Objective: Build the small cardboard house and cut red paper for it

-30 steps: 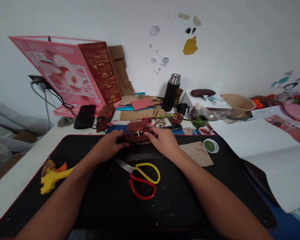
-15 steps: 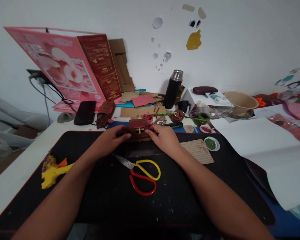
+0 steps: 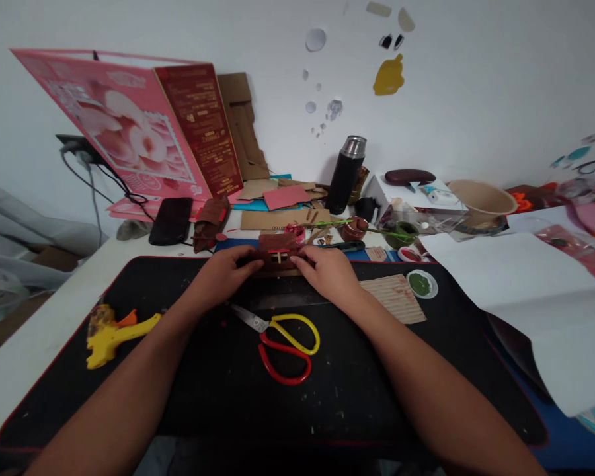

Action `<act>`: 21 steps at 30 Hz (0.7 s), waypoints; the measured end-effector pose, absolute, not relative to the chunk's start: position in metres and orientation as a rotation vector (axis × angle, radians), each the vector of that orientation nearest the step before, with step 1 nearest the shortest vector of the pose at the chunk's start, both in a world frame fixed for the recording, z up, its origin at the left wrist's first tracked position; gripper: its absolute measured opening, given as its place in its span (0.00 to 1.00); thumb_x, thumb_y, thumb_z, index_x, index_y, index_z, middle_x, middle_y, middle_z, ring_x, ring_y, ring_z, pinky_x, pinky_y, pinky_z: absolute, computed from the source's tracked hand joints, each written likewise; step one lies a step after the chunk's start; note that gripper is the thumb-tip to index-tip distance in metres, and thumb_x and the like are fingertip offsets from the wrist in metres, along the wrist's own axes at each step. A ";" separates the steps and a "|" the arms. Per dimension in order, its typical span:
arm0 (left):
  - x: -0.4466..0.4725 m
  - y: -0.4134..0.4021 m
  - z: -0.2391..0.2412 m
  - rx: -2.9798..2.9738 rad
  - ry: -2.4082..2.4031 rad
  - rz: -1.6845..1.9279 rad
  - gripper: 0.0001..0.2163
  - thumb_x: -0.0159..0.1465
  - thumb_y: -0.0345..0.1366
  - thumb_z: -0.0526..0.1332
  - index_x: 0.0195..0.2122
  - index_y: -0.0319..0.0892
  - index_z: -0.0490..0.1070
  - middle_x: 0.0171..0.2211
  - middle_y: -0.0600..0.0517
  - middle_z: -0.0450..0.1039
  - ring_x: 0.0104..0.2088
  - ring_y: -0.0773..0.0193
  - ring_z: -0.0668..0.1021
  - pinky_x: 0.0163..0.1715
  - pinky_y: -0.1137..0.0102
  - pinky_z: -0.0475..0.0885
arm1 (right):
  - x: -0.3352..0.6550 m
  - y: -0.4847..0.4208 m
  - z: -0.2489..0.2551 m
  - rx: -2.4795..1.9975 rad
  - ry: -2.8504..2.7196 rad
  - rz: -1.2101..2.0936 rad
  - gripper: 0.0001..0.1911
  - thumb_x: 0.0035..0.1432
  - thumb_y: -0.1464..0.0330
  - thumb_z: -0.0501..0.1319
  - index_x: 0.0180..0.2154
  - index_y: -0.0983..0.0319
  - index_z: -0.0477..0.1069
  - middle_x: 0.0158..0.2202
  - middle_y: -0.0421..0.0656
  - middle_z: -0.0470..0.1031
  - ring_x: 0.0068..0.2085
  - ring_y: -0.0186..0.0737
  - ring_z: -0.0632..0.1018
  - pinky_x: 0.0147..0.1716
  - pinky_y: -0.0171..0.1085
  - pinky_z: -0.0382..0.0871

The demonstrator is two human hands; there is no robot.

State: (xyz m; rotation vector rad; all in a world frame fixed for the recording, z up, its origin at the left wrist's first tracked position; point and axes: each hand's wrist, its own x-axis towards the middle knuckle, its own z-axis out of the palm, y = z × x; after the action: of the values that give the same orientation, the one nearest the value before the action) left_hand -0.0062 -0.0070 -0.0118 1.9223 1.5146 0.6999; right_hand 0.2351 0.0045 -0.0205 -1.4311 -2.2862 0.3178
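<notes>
A small brown cardboard house model (image 3: 278, 246), with a window opening crossed by pale strips and a red strip above it, stands at the far edge of the black mat. My left hand (image 3: 229, 271) grips its left side, thumb toward the front. On the right side my right hand (image 3: 326, 270) holds it, with thumb and finger at the front corner. Both hands are closed around the model; the fingers behind it are hidden. Between my forearms lie scissors (image 3: 277, 338) with one yellow and one red handle, blades toward my left hand.
A yellow glue gun (image 3: 110, 336) lies beside my left forearm. Right of my right hand are corrugated cardboard (image 3: 395, 299) and a lid of green paint (image 3: 420, 284). Behind stand paint jars (image 3: 356, 229), a black flask (image 3: 346, 175), a phone (image 3: 171, 221) and a pink box (image 3: 129, 125).
The view has shifted slightly. Both hands stay at the sides of the house model, which shows a little more of its upper part now. Scissors and glue gun lie where they were.
</notes>
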 end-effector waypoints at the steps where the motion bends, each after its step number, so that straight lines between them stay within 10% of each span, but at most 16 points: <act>1: -0.006 -0.006 -0.012 1.926 1.522 0.696 0.17 0.64 0.51 0.60 0.42 0.45 0.80 0.41 0.49 0.84 0.40 0.51 0.81 0.48 0.62 0.72 | 0.235 0.004 -0.020 -1.436 -2.292 0.310 0.13 0.71 0.60 0.61 0.39 0.59 0.81 0.33 0.46 0.83 0.33 0.45 0.80 0.32 0.38 0.59; 21: -0.012 0.000 -0.013 1.995 1.539 0.623 0.16 0.64 0.50 0.59 0.39 0.44 0.79 0.37 0.50 0.82 0.37 0.54 0.80 0.38 0.64 0.70 | 0.241 0.007 -0.018 -1.412 -2.284 0.327 0.12 0.72 0.62 0.60 0.41 0.60 0.80 0.37 0.45 0.84 0.37 0.44 0.81 0.34 0.37 0.59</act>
State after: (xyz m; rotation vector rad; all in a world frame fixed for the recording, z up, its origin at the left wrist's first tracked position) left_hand -0.0116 -0.0003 -0.0130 1.9949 1.5387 0.6232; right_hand 0.2410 0.0068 -0.0182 -1.4122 -2.2842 0.3271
